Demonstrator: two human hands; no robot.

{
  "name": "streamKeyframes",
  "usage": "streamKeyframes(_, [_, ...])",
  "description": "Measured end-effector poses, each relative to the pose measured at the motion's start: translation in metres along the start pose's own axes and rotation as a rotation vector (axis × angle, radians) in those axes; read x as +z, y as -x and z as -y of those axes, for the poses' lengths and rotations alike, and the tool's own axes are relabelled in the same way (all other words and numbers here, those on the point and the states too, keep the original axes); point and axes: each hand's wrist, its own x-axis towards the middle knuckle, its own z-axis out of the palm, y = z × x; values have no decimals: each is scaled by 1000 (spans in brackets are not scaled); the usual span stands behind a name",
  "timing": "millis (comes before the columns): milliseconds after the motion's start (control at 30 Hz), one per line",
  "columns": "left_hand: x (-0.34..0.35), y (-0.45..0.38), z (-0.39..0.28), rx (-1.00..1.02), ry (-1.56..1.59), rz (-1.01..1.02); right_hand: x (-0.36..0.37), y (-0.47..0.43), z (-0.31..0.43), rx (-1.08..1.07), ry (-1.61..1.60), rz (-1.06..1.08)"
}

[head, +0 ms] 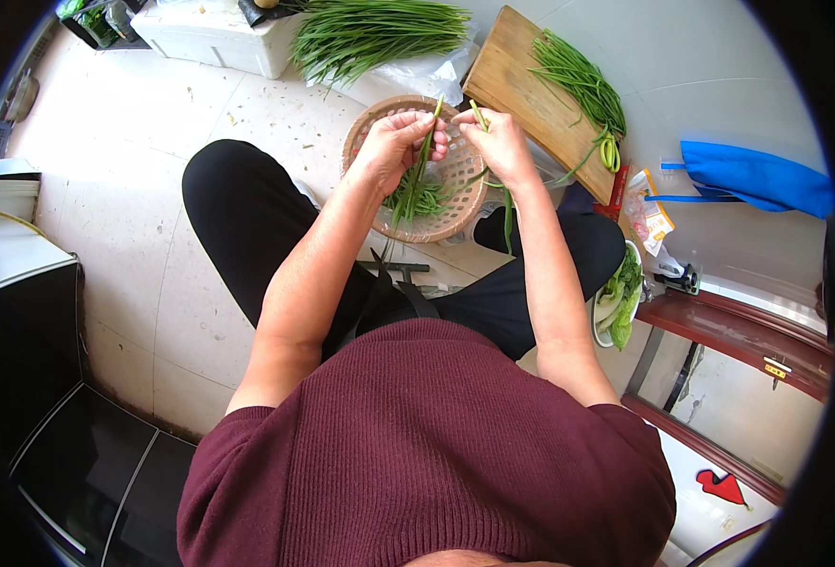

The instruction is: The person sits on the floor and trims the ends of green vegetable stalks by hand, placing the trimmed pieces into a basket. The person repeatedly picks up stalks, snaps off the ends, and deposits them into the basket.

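Observation:
My left hand [409, 144] grips a small bunch of long green chives [417, 186], their pale ends pointing up past the thumb. Close on its right, my right hand [500, 145] pinches a green stalk [479, 115], and long green leaves [508, 220] hang down below that wrist. Both hands are held over a round tan plastic basket [352, 135] with a slotted bottom. Cut or loose green pieces [428, 197] lie inside it. The palm side of my right hand is hidden.
A thick bunch of chives [382, 35] lies on plastic beside a white foam box [212, 39]. More greens [580, 81] rest on a tilted wooden board [509, 67]. A bowl of leafy vegetables [623, 298] stands by my right knee. Black cabinets [70, 453] flank my left.

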Motion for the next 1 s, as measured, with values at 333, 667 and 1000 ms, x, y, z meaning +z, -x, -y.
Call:
streamKeyframes(333, [-1,-1,7,-25,-393,-72,7,1,48,233,-774,156])
streamKeyframes(667, [14,2,20,-386,73,421,-19,-54,9,347,-1190,-129])
streamKeyframes(1000, [10,0,22,-340,166,494,-57,-73,-48,444,-1355,-241])
